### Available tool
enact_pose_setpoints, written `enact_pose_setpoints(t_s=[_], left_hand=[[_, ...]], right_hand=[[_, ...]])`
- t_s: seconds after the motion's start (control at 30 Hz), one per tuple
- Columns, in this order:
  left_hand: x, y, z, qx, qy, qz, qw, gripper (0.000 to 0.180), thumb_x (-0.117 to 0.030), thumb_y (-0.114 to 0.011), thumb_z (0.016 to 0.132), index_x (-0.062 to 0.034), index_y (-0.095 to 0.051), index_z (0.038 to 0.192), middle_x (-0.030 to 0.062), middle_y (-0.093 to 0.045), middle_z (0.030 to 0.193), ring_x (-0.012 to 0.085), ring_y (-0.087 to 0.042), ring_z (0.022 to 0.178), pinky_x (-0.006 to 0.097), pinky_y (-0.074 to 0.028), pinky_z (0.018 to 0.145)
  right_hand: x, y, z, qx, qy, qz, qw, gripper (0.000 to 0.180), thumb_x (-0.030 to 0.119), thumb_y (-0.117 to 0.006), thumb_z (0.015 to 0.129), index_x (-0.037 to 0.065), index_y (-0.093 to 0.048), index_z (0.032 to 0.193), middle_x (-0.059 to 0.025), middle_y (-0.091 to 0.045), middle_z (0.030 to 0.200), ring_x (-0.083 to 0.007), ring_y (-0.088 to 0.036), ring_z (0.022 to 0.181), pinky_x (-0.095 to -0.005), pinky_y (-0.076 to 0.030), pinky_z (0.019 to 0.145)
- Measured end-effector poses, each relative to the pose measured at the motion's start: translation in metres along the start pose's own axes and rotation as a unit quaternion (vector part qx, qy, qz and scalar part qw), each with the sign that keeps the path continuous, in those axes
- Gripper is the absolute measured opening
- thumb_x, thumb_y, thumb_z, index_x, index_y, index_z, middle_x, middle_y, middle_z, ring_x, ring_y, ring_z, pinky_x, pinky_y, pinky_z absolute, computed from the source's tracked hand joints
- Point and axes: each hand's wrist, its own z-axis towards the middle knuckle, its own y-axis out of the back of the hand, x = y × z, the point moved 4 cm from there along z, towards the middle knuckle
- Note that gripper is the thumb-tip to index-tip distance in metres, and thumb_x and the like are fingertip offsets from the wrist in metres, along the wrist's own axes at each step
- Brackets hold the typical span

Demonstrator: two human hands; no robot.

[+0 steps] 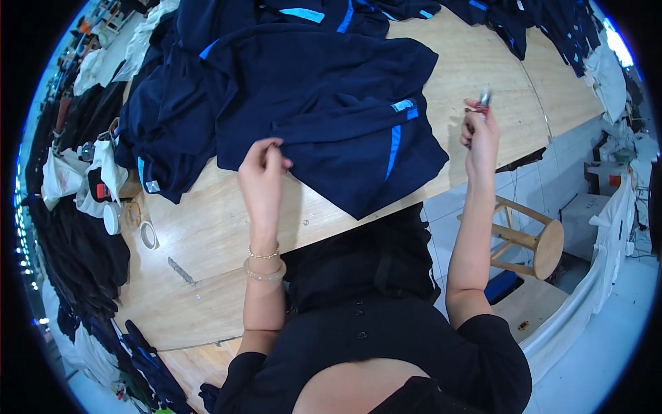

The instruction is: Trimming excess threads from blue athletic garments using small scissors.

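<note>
Your left hand point(264, 169) pinches a fold of the navy garment point(331, 110), which lies spread near the table's point(221, 228) front edge, while your right hand point(480, 131) is closed on a small red-handled tool point(483, 102) raised just past that edge. If the fold slips or bunches, I judge the blades could nick the cloth or your fingers. The tool is too blurred to tell whether it is snips, and the garment's far half merges into the pile behind.
</note>
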Motion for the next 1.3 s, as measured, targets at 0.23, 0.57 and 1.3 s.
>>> enact_pose_setpoints(t_s=[0.23, 0.57, 1.3], left_hand=[[-0.076, -0.144, 0.015, 0.088, -0.326, 0.172, 0.925, 0.015, -0.015, -0.064, 0.082, -0.0037, -0.069, 0.090, 0.0097, -0.062, 0.092, 0.0270, -0.059, 0.091, 0.036, -0.050, 0.079], [-0.062, -0.111, 0.001, 0.289, -0.025, -0.131, 0.948, 0.017, -0.015, -0.063, 0.089, 0.0012, -0.067, 0.093, -0.0025, -0.060, 0.075, 0.0037, -0.053, 0.069, 0.020, -0.039, 0.060], [-0.034, -0.044, -0.047, 0.135, -0.013, -0.059, 0.989, 0.019, -0.017, -0.063, 0.091, 0.0018, -0.061, 0.090, 0.0035, -0.062, 0.077, 0.0066, -0.055, 0.067, 0.022, -0.044, 0.057]], right_hand=[[-0.038, -0.036, -0.013, 0.085, -0.131, 0.026, 0.987, 0.012, 0.015, -0.054, 0.090, 0.006, -0.057, 0.098, -0.0006, -0.055, 0.070, -0.0025, -0.034, 0.045, -0.0193, -0.024, 0.040], [0.023, -0.072, -0.057, 0.293, -0.090, 0.079, 0.949, 0.021, 0.019, -0.047, 0.098, 0.002, -0.054, 0.110, -0.0087, -0.064, 0.092, -0.0014, -0.032, 0.046, -0.0164, -0.024, 0.040], [0.012, -0.008, -0.075, 0.209, 0.004, -0.108, 0.972, 0.022, 0.020, -0.052, 0.099, 0.003, -0.058, 0.111, 0.0034, -0.057, 0.091, -0.0040, -0.049, 0.084, -0.0176, -0.039, 0.077]])
